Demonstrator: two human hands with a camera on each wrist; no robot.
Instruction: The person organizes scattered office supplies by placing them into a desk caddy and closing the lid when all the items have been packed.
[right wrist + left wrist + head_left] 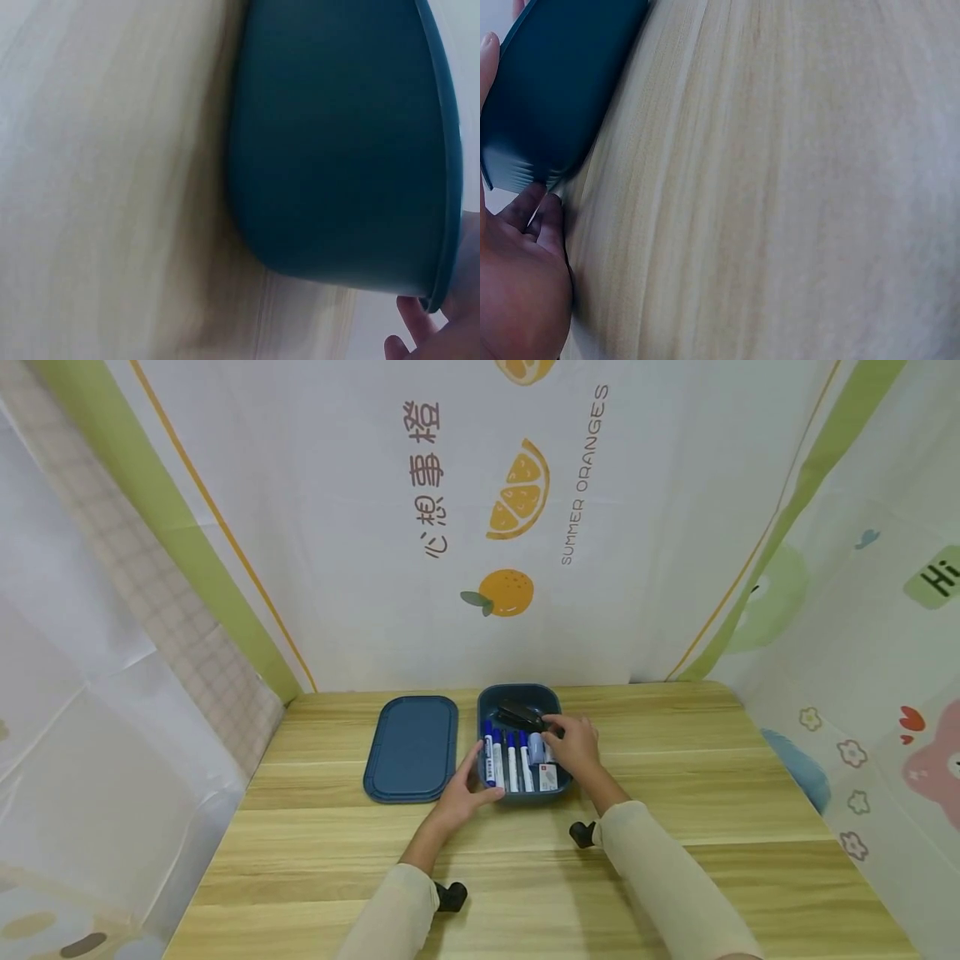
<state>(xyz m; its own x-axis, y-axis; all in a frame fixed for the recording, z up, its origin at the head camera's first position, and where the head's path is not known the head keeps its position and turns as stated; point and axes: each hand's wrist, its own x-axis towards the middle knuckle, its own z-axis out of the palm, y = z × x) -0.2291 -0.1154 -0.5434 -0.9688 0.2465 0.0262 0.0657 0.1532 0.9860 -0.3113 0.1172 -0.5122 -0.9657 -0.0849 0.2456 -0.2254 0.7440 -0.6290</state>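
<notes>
A dark blue plastic box (517, 797) stands on the table, filled with several blue-capped markers (512, 764), a light blue cylindrical item (536, 748), a small white packet (548, 777) and a black, stapler-like object (520, 714) at its far end. My left hand (459, 797) holds the box's near left corner, thumb at the near rim and fingers along the left side. Over the right rim reaches my right hand (576, 745), thumb and forefinger around the right end of the black object. The right wrist view shows mostly the box's outer wall (337, 150); the pinch is hidden there.
A matching dark blue lid (414, 749) lies flat on the wooden table (315, 843), left of the box. Behind the table hangs a white curtain (360, 610) printed with oranges. More printed cloth flanks both sides.
</notes>
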